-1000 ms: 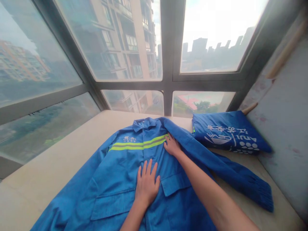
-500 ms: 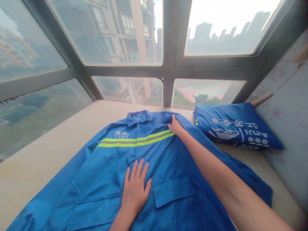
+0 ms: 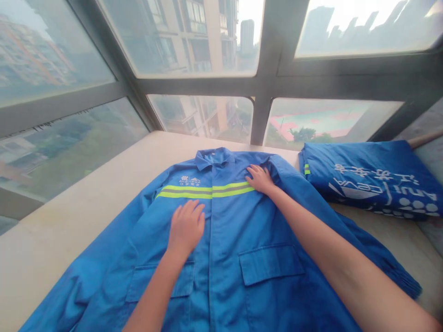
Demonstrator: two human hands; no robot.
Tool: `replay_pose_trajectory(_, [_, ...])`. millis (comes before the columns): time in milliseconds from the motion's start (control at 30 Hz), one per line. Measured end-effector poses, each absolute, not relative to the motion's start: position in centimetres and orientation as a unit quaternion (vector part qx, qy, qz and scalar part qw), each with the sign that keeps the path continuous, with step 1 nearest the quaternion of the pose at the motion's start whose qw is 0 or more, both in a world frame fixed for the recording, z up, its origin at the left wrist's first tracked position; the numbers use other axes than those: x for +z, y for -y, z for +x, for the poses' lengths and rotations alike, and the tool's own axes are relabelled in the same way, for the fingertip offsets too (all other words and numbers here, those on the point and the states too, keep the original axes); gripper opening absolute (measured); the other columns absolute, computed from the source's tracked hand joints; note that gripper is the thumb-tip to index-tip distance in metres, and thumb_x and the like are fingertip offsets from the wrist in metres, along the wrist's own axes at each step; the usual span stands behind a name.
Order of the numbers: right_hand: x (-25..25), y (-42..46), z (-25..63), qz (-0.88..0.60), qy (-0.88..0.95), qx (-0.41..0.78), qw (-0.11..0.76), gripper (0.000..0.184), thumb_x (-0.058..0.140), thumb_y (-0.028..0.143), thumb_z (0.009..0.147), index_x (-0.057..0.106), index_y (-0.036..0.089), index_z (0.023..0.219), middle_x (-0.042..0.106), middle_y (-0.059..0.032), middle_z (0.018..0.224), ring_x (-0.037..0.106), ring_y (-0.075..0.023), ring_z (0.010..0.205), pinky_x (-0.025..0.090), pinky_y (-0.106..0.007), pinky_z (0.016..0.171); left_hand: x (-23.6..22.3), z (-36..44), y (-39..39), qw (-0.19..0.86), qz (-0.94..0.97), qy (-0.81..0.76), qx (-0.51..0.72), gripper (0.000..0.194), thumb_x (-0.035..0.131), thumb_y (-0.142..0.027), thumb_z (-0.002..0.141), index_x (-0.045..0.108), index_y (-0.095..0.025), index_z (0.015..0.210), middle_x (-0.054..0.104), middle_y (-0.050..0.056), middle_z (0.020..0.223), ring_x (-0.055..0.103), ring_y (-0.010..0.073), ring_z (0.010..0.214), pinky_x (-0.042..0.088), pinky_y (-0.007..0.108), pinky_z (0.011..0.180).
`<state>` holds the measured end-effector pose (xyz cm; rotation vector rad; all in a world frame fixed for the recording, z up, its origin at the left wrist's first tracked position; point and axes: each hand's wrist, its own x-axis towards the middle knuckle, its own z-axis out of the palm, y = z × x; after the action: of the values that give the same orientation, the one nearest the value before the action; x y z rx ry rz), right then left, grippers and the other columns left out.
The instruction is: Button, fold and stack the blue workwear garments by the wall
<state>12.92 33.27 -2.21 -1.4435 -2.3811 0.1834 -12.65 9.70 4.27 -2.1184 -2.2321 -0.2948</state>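
A blue work jacket [image 3: 224,249] with a yellow-green reflective stripe across the chest lies spread front-up on a beige ledge [image 3: 69,216]. My left hand [image 3: 186,227] rests flat and open on the left chest below the stripe. Up near the collar, on the jacket's right shoulder, my right hand [image 3: 260,178] lies with fingers spread, open. Both sleeves spread outward, the right one trailing toward the right edge.
A folded blue garment [image 3: 374,180] with white lettering lies at the back right of the ledge. Large windows [image 3: 194,37] with dark frames close the far side and the left. A grey wall stands at the right.
My left hand has slid up from above the pockets to just below the stripe. My right hand stays at the shoulder, fingers now flatter. The camera has shifted right and down.
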Motion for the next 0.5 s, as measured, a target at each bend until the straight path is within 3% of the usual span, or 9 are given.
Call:
replay_pose_trajectory(100, [-3.9,-33.1,14.3,-0.558,0.803,0.050,0.202,0.043,0.043,0.034,0.095,0.057,0.013,0.130,0.047,-0.0170,0.146,0.038,-0.0303,0.135,0.026,-0.051,0.112,6.6,-20.8,-11.4,0.112,-0.552,0.819,-0.111,0.042,0.033,-0.019,0.095,0.060,-0.013,0.127,0.052,0.016,0.142,0.045,0.0301,0.133,0.032,0.051,0.111])
replay_pose_trajectory(200, [-4.9,-33.2,15.2,-0.551,0.805,0.040,0.215,0.041,0.043,0.034,0.095,0.059,0.014,0.128,0.049,-0.0156,0.145,0.038,-0.0309,0.135,0.026,-0.052,0.112,7.4,-28.1,-11.1,0.066,-0.481,0.870,-0.088,0.049,0.044,-0.031,0.093,0.051,-0.001,0.131,0.056,0.024,0.134,0.056,0.0284,0.118,0.043,0.041,0.101])
replay_pose_trajectory(300, [-5.2,-33.3,15.3,-0.541,0.809,0.030,0.229,0.040,0.043,0.034,0.095,0.060,0.015,0.127,0.051,-0.0150,0.144,0.040,-0.0311,0.134,0.027,-0.053,0.112,7.2,-31.9,-10.2,-0.025,-0.492,0.870,-0.031,0.048,0.048,-0.041,0.090,0.059,-0.001,0.115,0.070,0.012,0.103,0.064,0.0251,0.096,0.049,0.032,0.087])
replay_pose_trajectory(400, [-5.6,-33.5,15.3,-0.534,0.809,0.019,0.246,0.040,0.044,0.033,0.094,0.062,0.015,0.125,0.054,-0.0155,0.141,0.043,-0.0315,0.132,0.029,-0.052,0.111,7.7,-32.7,-10.2,-0.051,-0.523,0.850,-0.012,0.029,0.049,-0.031,0.092,0.067,-0.008,0.098,0.069,0.001,0.080,0.066,0.0197,0.081,0.051,0.026,0.077])
replay_pose_trajectory(500, [-6.1,-33.6,15.5,-0.525,0.810,0.011,0.259,0.039,0.044,0.033,0.093,0.064,0.015,0.122,0.056,-0.0153,0.139,0.045,-0.0315,0.131,0.030,-0.051,0.110,10.2,-33.0,-11.3,0.015,-0.533,0.846,-0.022,0.022,0.056,-0.029,0.093,0.067,-0.011,0.096,0.069,0.003,0.093,0.065,0.0191,0.090,0.053,0.032,0.083])
